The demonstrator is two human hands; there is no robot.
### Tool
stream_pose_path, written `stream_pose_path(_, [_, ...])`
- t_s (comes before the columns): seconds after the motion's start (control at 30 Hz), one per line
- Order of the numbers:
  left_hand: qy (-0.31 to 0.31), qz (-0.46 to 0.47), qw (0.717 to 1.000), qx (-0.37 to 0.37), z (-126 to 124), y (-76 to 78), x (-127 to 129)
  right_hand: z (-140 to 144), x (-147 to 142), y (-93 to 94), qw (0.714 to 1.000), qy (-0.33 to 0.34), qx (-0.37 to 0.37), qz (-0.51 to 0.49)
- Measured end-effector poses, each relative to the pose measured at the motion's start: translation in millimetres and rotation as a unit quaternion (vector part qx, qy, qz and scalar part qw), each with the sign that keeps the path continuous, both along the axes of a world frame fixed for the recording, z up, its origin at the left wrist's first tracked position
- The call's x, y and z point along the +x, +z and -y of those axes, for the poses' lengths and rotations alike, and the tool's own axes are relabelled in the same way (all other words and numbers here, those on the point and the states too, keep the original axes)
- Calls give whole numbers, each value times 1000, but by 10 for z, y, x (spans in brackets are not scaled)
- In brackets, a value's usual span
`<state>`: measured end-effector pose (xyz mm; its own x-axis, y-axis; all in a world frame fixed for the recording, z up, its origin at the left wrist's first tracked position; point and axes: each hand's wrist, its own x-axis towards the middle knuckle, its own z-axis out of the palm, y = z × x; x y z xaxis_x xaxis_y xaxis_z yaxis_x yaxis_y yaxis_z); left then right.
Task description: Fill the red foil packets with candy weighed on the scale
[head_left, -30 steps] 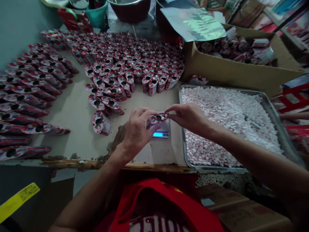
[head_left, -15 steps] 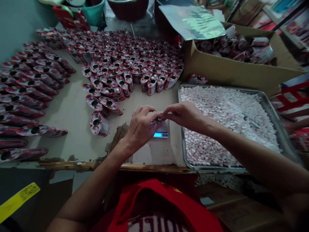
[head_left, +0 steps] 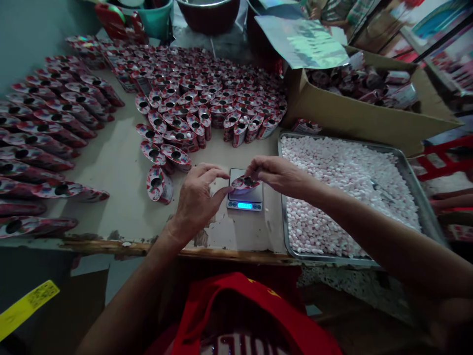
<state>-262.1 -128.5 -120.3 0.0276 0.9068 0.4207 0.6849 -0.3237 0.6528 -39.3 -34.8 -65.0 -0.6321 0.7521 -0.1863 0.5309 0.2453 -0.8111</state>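
Note:
A small digital scale (head_left: 254, 205) with a lit blue display sits on the table. On its plate stands a red, printed oval container (head_left: 240, 186), a dark hole in its top. Just left of it is my left hand (head_left: 197, 197), thumb and fingers apart; the thumb tip is close to the container's left end, and whether it touches I cannot tell. My right hand (head_left: 277, 172) is over the container's right end with its fingertips pinched together; what they hold is hidden. To the right, a metal tray (head_left: 286, 231) holds a heap of small white pellets (head_left: 332, 197).
Many similar containers (head_left: 177, 123) crowd the table's back, some with white pellets on top, and more (head_left: 44, 158) line the left. One (head_left: 158, 185) stands apart. A cardboard box (head_left: 354, 108) of containers is behind the tray. Another person's arm (head_left: 453, 197) shows at far right.
My left hand has drawn back left from the container and its fingers have spread, leaving the scale and container in plainer view. My right hand stays close above the container.

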Motion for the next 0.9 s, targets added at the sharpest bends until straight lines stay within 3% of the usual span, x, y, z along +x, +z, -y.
stream_pose_path(0.1, [7,-2,1000,-26,-8,-5,3,-49,32,5,980,-109,-107,-126])
stream_pose_path(0.17, [6,-9,999,-46,1,-6,15,-42,149,47,965,-150,-137,-168])
stream_pose_path(0.23, [5,-13,998,-59,18,-8,30,36,334,102,971,-134,-138,-142])
stream_pose_path(0.37, [9,-16,998,-64,52,-24,47,380,673,118,993,-37,-94,56])
stream_pose_path(0.47, [-5,-13,997,-71,89,-36,33,584,731,31,989,-34,-61,131])
stream_pose_path(0.57, [3,-13,998,-63,199,-49,47,609,680,-45,988,-82,-106,80])
stream_pose_path(0.67, [25,-38,998,-42,399,-104,257,549,634,-51,971,-136,-197,-27])
stream_pose_path(0.73, [-45,-66,994,-80,523,-163,545,523,634,-14,953,-165,-236,-92])
stream_pose_path(0.83, [-195,-108,957,-188,569,-238,1047,520,685,83,928,-231,-245,-160])
stream_pose_path(0.9, [-227,-126,938,-228,494,-275,1285,529,739,141,910,-272,-252,-184])
